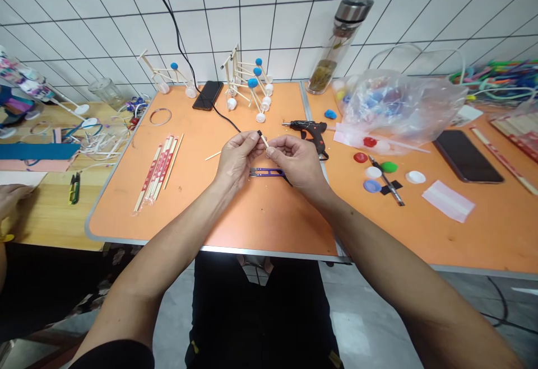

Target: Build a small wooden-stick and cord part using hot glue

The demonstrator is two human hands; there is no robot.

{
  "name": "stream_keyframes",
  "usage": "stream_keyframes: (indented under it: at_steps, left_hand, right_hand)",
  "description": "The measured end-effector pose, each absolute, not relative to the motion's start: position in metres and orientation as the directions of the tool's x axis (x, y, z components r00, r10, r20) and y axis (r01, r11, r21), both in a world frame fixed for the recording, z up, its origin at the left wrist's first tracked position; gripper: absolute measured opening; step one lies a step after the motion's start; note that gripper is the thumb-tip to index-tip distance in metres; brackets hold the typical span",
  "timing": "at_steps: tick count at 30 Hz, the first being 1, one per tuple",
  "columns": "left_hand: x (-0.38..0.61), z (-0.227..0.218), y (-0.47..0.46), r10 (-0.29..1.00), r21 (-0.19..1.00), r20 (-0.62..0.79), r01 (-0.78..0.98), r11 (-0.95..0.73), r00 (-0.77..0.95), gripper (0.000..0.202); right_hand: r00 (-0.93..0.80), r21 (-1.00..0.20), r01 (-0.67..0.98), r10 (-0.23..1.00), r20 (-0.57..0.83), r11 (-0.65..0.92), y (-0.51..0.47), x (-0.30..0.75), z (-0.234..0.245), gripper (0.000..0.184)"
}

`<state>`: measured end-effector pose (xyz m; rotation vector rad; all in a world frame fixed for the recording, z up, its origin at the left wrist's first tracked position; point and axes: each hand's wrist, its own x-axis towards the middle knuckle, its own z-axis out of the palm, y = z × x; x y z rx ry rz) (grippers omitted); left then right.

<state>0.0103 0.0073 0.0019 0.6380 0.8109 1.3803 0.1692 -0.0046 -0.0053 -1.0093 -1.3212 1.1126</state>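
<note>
My left hand (237, 159) and my right hand (294, 160) meet above the orange table (176, 212), both pinching a short pale wooden stick (264, 140) with a dark tip. Under my hands a purple-handled tool (267, 173) lies flat on the table. A black glue gun (310, 130) rests just beyond my right hand. A bundle of wrapped chopsticks (158, 170) lies to the left of my left hand, and a single loose stick (213, 156) lies between them.
Two stick-and-cap models (247, 86) (166, 75) stand at the back beside a black phone (208, 94). A bottle (338, 44), a plastic bag of caps (395, 103), loose caps (372, 176) and another phone (467, 156) lie right. Another person's hand (10, 195) is at far left.
</note>
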Motion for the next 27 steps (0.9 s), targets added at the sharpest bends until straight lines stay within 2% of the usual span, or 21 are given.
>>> stream_keyframes:
  at_steps: [17,27]
  left_hand:
    - [0.0084,-0.0011,0.0074,0.999,0.845,-0.046,-0.534,0.032,-0.013,0.023]
    - [0.0087,-0.0002,0.0062,0.998,0.885,-0.016,-0.466,-0.015,-0.063,0.021]
  right_hand:
    - [-0.020,-0.972,0.030,0.972,0.233,0.234,-0.0066,0.1673,-0.0044,0.017]
    - [-0.018,-0.963,0.103,0.969,0.248,0.248,-0.0100,0.1679,-0.0006,0.017]
